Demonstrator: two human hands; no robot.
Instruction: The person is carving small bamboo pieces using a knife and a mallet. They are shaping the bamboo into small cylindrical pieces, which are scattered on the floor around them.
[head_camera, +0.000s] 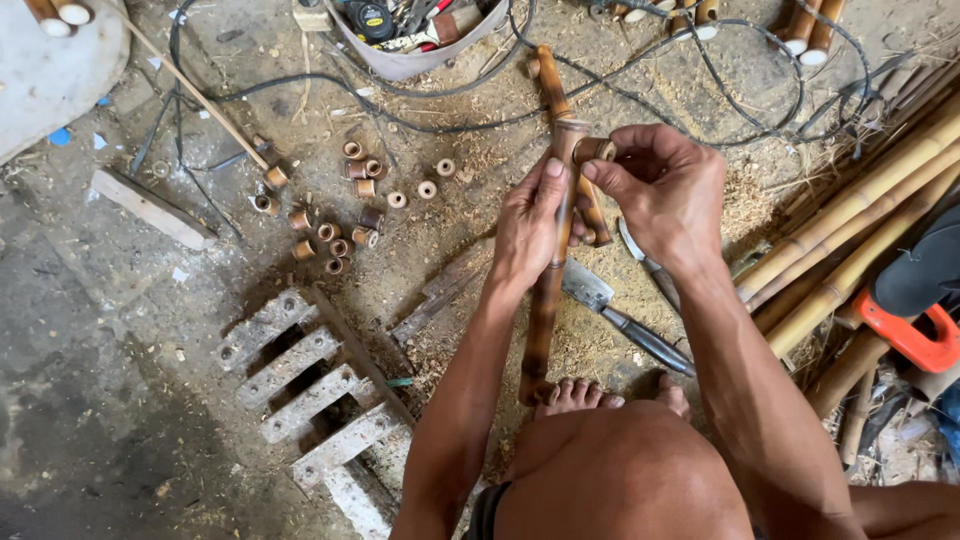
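Observation:
My left hand (528, 228) grips a long brown bamboo stick (547, 300) held upright, its lower end near my toes (580, 395). My right hand (665, 195) pinches a short bamboo ring (594, 150) against the top of the stick. A second, thinner bamboo piece (595, 215) shows between the two hands. Another bamboo length (550, 85) lies on the ground beyond the stick's top.
Several short bamboo rings (345, 205) lie scattered on the sawdust-strewn floor at left. A knife (625, 320) lies by my foot. Long bamboo poles (860, 220) are stacked at right, beside an orange-handled tool (910, 335). A tool bucket (415, 30), black cables (700, 95), and a slatted concrete block (310, 390) surround me.

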